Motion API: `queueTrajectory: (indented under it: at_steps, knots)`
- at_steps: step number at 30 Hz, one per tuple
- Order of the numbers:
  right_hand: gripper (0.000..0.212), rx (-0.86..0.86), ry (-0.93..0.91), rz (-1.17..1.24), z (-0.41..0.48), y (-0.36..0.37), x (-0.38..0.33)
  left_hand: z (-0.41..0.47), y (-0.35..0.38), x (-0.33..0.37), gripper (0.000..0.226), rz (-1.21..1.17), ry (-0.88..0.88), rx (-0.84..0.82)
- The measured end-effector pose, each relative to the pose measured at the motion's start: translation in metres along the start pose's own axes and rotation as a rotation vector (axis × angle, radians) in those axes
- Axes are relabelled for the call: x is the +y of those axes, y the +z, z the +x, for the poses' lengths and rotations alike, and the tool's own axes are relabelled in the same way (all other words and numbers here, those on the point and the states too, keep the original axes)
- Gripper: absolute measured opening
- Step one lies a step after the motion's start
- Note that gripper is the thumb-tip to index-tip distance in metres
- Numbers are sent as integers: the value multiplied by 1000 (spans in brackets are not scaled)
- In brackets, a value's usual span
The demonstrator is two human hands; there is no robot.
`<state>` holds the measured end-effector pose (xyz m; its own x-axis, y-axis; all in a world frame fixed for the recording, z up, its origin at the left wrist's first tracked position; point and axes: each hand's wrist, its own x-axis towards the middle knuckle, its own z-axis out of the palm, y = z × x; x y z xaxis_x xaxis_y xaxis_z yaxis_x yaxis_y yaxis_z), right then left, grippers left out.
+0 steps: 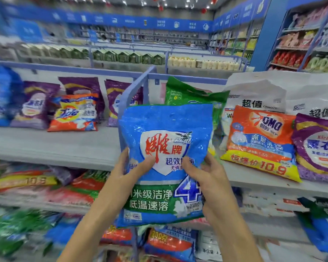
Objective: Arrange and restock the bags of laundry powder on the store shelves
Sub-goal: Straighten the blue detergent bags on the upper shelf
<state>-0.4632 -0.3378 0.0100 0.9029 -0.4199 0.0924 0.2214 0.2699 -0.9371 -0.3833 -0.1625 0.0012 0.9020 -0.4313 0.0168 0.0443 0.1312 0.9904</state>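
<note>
As blue bag [159,120] fronts grey shelf [55,144], stocked aisles [178,37] behind.

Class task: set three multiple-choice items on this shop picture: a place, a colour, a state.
1. The orange OMO bag lies: A on the floor; B on the shelf, right of the blue bag; C in a trolley.
2. Behind the blue bag stands a bag coloured: A green; B black; C red.
3. The blue bag is held by: A one hand; B both hands; C neither.
Answers: B, it rests on the shelf; A, the green bag shows above the blue top; B, left hand and right hand grip it.
</note>
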Motion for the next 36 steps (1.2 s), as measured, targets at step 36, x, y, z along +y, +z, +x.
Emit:
queueTrajectory:
  at_steps: [36]
  knots:
    - [24, -305, 316, 3, 50, 528, 218, -56, -531, 57, 28, 58, 73, 611]
